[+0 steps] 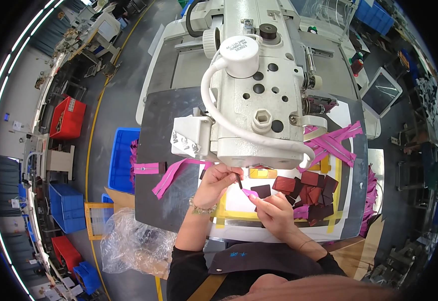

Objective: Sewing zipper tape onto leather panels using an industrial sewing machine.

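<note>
Under the head of a large white sewing machine (259, 105), both my hands work close together. My left hand (214, 186) is closed, pinching a narrow dark brown piece (238, 181), perhaps a leather patch seen edge-on. Just to its right, my right hand (277, 213) is closed on the end of a pink zipper (249, 192). The two ends nearly meet; whether they touch I cannot tell. Right of my right hand lies a loose pile of red and dark brown patches (311, 193). A yellow-edged plate (262, 173) is partly visible beneath the machine head.
More pink zippers (334, 143) lie at the table's right, and another zipper (171, 178) at left, beside one with a dark end patch (149, 168). A blue bin (121, 160) stands left of the table. Clear plastic film (133, 243) sits at lower left.
</note>
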{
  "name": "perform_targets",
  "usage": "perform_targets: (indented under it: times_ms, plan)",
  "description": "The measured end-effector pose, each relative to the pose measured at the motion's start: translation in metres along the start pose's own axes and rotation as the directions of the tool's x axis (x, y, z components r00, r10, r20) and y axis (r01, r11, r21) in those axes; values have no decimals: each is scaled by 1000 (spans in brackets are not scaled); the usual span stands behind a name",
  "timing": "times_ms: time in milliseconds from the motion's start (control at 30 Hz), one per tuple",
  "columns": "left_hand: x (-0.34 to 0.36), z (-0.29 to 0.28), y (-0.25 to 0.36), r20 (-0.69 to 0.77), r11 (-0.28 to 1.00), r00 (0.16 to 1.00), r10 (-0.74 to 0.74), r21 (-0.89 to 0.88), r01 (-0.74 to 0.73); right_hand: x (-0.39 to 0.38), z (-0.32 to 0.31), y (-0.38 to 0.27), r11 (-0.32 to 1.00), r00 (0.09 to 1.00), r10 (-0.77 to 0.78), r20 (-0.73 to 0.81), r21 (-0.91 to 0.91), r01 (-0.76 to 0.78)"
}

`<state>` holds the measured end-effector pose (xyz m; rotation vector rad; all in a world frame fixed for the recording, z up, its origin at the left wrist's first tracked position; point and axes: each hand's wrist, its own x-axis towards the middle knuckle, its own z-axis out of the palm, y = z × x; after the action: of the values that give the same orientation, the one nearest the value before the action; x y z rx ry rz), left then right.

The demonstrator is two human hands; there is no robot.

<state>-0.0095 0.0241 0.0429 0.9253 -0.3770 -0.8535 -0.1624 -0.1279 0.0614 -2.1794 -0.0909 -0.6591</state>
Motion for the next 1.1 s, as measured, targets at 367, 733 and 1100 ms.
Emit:
perform_targets:
  times_ms: [367, 733, 1100]
  plan:
    - [-2, 3, 14, -76, 971, 997, -2, 238, 20, 1, -10, 9, -233, 540, 463, 703, 684, -691]
    - [2, 6, 16, -16, 871, 993, 114, 483, -92, -2, -5, 19, -514, 528, 286, 800, 593, -620]
    - [2, 5, 12, -45, 851, 984, 173, 510, -126, -2, -4, 20, -490, 506, 306, 807, 589, -643]
